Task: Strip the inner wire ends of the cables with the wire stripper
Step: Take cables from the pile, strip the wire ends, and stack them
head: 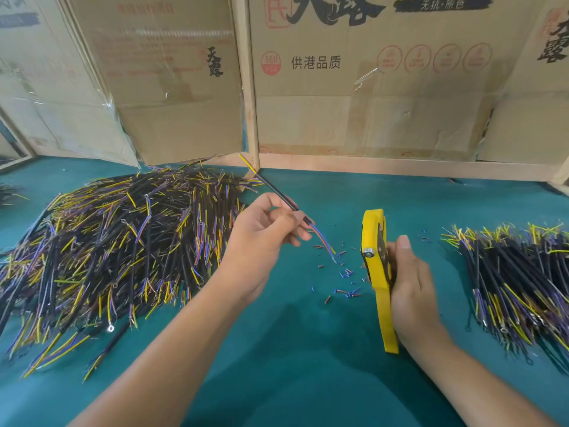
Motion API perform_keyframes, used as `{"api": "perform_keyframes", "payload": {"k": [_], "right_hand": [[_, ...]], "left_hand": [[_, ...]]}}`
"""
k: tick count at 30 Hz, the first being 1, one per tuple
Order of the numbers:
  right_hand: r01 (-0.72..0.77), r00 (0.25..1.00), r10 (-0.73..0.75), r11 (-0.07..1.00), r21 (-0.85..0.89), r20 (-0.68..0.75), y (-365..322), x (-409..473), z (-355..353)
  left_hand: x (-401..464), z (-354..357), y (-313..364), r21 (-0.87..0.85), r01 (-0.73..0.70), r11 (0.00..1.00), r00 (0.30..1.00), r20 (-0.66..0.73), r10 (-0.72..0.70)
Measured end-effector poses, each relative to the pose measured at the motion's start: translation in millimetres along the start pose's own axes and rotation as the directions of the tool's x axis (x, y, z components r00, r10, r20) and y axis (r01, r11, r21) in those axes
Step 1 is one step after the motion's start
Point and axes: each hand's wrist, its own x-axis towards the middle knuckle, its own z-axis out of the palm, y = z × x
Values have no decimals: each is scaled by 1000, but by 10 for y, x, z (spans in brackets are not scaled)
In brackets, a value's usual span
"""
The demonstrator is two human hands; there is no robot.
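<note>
My left hand (pixel 264 238) pinches one black cable (pixel 277 194) above the green table. The cable's yellow-green wire points up toward the cardboard. Its brown and blue inner wires (pixel 323 241) hang down to the right, with bare tips near the table. My right hand (pixel 409 285) grips the yellow wire stripper (pixel 374 241) upright, its head at the top and one handle reaching down toward me. The stripper stands a short way right of the wire ends and does not touch them.
A big heap of black cables (pixel 117 241) covers the table's left side. A smaller pile of cables (pixel 517 278) lies at the right. Several blue and brown insulation bits (pixel 345 278) lie scattered between my hands. Cardboard boxes (pixel 369 87) and a wooden frame (pixel 249 87) wall the back.
</note>
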Motion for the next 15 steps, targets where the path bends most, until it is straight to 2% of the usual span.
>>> {"api": "perform_keyframes", "payload": {"k": [11, 12, 15], "right_hand": [[-5, 1000, 5, 1000, 3, 9, -17, 13, 0], [-4, 1000, 4, 1000, 2, 10, -11, 12, -3], [-15, 1000, 15, 1000, 4, 8, -4, 13, -5]], "left_hand": [[67, -84, -82, 143, -42, 989, 985, -163, 65], [64, -87, -82, 93, -36, 995, 985, -162, 51], [53, -52, -46, -234, 49, 971, 992, -100, -74]]}}
